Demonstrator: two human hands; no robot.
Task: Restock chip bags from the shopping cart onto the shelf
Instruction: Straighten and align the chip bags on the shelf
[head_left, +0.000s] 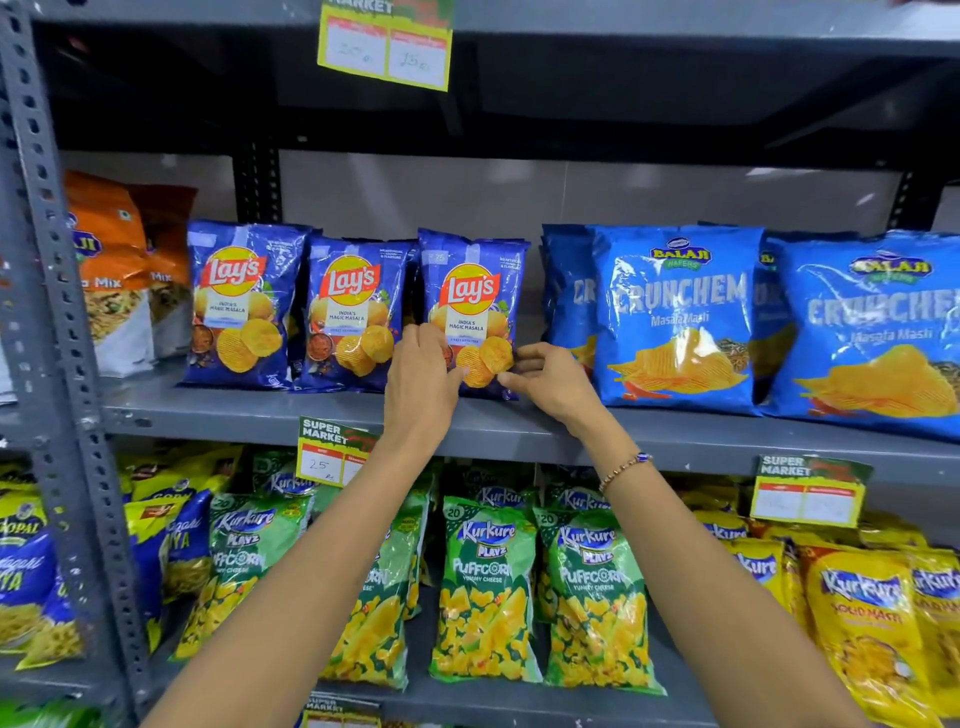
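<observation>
Between the two raised hands, on the grey middle shelf (519, 423), stands the rightmost Lay's Magic Masala bag (470, 306), upright and facing forward. Left hand (423, 382), fingers loosely extended, lies against the lower left face of this bag; right hand (550, 379), fingers curled and thumb forward, touches or nearly touches its lower right corner, though whether it actually pinches the foil cannot be told. Neither hand is closed around the pack. Judged step: seating and straightening a newly placed bag. To do it well, the base should be pushed back until flush with the two Lay's bags (293, 306) left of the left hand, the logo kept square to the aisle, and pressure kept light so the air-filled pack does not crush or tip backward. Just right of the right hand stand the Balaji Crunchem bags (678, 317), near enough that a sideways nudge could disturb them. Below both forearms hang Kurkure Puffcorn bags (485, 587) on the lower shelf. No shopping cart is visible.
</observation>
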